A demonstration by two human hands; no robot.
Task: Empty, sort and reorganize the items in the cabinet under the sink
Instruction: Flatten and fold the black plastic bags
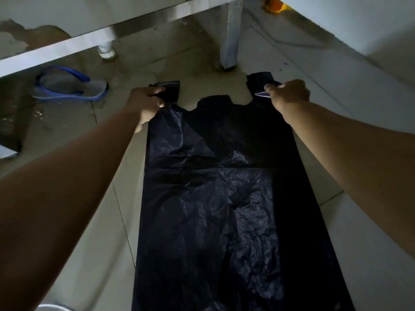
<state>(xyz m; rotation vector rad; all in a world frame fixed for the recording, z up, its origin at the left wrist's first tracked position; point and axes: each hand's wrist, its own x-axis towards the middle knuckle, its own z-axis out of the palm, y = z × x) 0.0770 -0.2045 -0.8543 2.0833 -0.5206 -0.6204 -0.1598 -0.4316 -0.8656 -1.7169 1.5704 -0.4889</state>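
A large black plastic bag [224, 198] lies stretched flat along the tiled floor, its two handles at the far end. My left hand [146, 106] grips the left handle, fingers curled round the bunched plastic. My right hand [289, 93] pinches the right handle, thumb on top. Both arms reach forward along the bag's sides. The bag's near end runs out of the bottom of the view.
A blue and grey flip-flop [71, 86] lies on the floor at the left. A metal frame leg [231, 34] stands just beyond the bag, with a white foot [106, 49] further left. An orange and yellow object [275, 4] sits at the far top. A white rim [54, 307] shows bottom left.
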